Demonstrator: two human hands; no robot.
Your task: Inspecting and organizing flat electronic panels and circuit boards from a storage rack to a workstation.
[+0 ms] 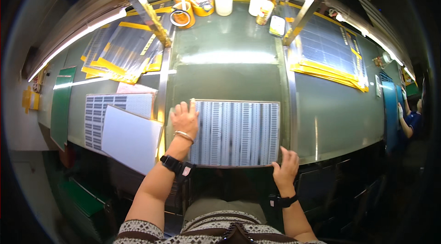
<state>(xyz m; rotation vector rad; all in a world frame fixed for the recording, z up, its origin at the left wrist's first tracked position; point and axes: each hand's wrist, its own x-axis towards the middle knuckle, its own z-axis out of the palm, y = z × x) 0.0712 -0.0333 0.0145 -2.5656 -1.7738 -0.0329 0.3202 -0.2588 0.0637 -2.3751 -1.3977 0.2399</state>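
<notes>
A flat rectangular panel (236, 134) lies on the green worktop in front of me. Dense columns of small pale and dark marks cover its face, and a thin brownish rim runs round it. My left hand (184, 119) rests on its upper left edge, fingers stretched forward and the index fingertip close to the far left corner. At the near right corner is my right hand (286, 167), its fingers and thumb apart around that corner. The right fingertips are beside the edge; whether they press on it I cannot tell.
A plain white board (131, 138) overlaps a patterned panel (94, 117) on the left. Yellow-edged sheets are stacked at far left (126, 51) and far right (328, 56). Tape rolls (183, 18) and white cylinders (223, 1) stand at the back. Metal posts (149, 14) flank the worktop. Another person (410, 122) works far right.
</notes>
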